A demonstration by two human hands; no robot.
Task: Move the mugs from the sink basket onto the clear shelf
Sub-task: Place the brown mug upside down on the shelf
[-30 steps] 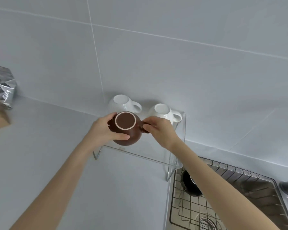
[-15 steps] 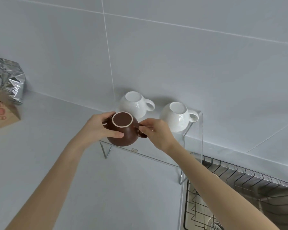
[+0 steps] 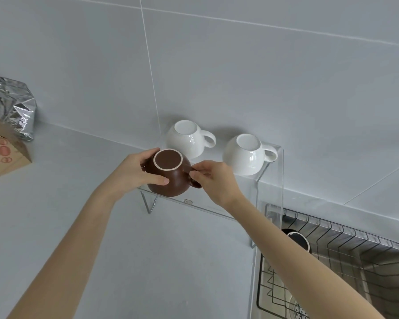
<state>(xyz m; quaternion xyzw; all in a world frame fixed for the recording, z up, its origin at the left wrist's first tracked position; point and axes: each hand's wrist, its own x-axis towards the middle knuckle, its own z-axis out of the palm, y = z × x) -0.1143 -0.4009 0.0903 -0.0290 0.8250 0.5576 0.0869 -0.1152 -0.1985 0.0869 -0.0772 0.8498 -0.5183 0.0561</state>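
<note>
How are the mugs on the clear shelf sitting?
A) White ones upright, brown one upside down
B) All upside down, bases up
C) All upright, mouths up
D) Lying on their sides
B: the brown mug and both white mugs on the shelf show their flat base rings facing up.

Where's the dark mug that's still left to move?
In the head view it is at lower right: the dark mug sits in the sink basket, just behind the right forearm and below the clear shelf's right end.

Bare forearms, no sleeves, hands (image 3: 134,173) ungloved
</note>
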